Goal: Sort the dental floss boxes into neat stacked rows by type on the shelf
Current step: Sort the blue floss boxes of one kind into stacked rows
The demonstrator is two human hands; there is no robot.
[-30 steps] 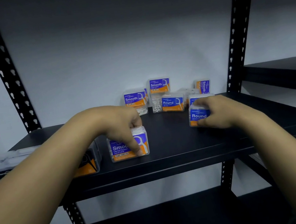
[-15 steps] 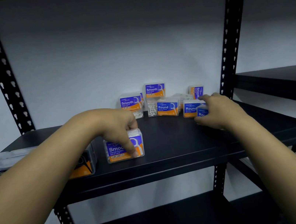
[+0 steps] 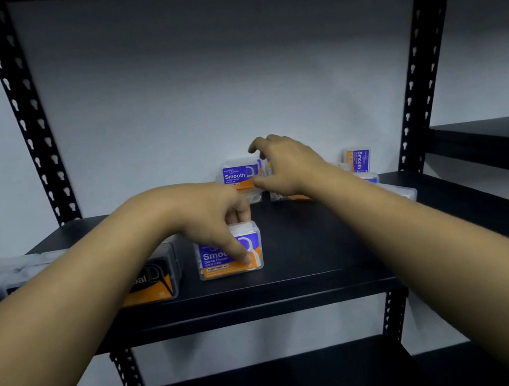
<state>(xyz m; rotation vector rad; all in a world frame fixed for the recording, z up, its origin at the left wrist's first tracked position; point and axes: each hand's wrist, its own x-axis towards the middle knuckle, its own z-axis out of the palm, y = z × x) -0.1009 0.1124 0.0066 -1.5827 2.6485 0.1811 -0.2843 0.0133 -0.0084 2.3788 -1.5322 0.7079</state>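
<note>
The left hand (image 3: pixel 214 219) hides part of the label of the front Smooth box (image 3: pixel 228 253), fingers clamped over its top and face; it stands upright, long side along the shelf (image 3: pixel 309 271) edge. Left of those fingers, dark boxes (image 3: pixel 156 275) are cut off. Farther back, the right hand (image 3: pixel 289 167), fingers spread and curved, reaches over half-hidden rear boxes (image 3: pixel 240 175); one (image 3: pixel 358 160) stands on end.

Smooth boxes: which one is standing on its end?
The Smooth box at far right, by the rear post: its label text runs vertically. The front Smooth box and back Smooth box read level.
</note>
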